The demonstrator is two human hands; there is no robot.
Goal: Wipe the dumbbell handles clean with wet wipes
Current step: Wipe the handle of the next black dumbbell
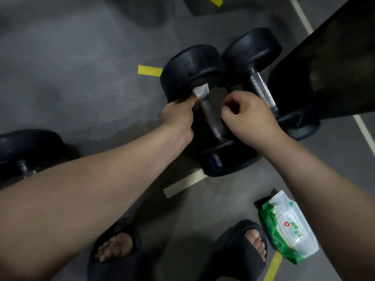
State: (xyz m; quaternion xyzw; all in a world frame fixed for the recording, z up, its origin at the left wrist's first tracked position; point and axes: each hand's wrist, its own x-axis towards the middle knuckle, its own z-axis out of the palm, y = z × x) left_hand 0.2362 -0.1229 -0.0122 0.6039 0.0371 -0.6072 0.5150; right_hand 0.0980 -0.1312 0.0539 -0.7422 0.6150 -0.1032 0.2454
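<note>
In the head view, a black dumbbell (192, 69) lay on the grey floor (71, 78), its metal handle (211, 116) running between the two hands. The left hand (178, 116) pinched a white wet wipe (200, 91) between thumb and fingers, holding it against the far end of the handle, just beside the far head. The right hand (247, 118) sat on the other side of the handle with its fingers curled in tight; whether they held part of the wipe could not be told.

A second dumbbell (251, 49) lay touching the first on the right, its knurled handle bare. A third dumbbell (26, 147) showed at the left edge, well apart. A green and white wet wipes pack (288, 226) lay on the floor beside the right foot's black slipper (239, 246). A strip of yellow tape (150, 71) marked the floor just left of the far head.
</note>
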